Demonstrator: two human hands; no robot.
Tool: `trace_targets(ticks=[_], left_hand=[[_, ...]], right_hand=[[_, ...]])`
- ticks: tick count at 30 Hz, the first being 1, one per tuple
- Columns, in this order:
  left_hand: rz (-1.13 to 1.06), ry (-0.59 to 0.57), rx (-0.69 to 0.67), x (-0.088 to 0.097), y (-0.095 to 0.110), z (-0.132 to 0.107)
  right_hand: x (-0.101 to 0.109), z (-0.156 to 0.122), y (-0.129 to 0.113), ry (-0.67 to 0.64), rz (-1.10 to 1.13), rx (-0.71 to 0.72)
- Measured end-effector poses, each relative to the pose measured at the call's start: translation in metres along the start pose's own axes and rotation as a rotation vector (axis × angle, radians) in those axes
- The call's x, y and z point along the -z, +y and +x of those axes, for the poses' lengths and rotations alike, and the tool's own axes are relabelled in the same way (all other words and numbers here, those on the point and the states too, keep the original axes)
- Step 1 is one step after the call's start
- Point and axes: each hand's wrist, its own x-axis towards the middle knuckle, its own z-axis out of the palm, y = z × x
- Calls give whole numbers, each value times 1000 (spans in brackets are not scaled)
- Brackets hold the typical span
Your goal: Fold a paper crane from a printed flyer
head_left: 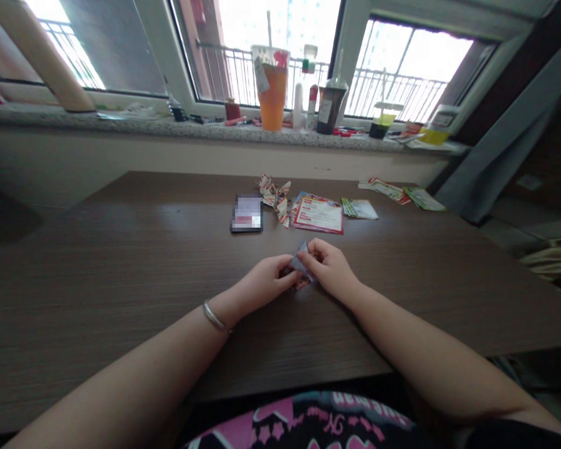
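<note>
A small folded piece of paper [301, 259] is between my two hands, low over the middle of the table. Its upper side looks pale grey-blue and comes to a point, while a reddish printed part shows underneath. My left hand [275, 274] pinches it from the left, thumb on top. From the right, my right hand [326, 264] grips the same paper with thumb and curled fingers. The fingers hide part of the folds. Just beyond lie printed sheets with red borders [318, 214] and several folded striped paper pieces [275, 198].
A phone [247, 214] lies left of the folded pieces on the brown table [121, 268]. Green-edged papers [361, 209] and more printed strips [386, 190] are to the right. On the windowsill [206, 130] stand a tall orange drink [272, 93], a dark drink cup [331, 107] and bottles.
</note>
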Motion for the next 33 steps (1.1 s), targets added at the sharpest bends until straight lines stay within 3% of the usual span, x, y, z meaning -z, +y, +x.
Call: trace_targets(ticks=[6, 11, 15, 22, 27, 33], left_hand=[[-43, 171, -18, -1, -5, -2], [337, 114, -188, -2, -4, -1], [620, 125, -292, -5, -1, -2], [801, 195, -334, -13, 3, -13], [914, 132, -393, -17, 4, -14], [1022, 32, -293, -25, 9, -19]], right_hand=[[0, 10, 15, 81, -68, -46], [2, 18, 27, 33, -142, -152], [6, 22, 31, 3, -301, -151], [15, 24, 28, -56, -638, -59], [15, 24, 26, -24, -691, 23], [12, 12, 22, -43, -756, 131]])
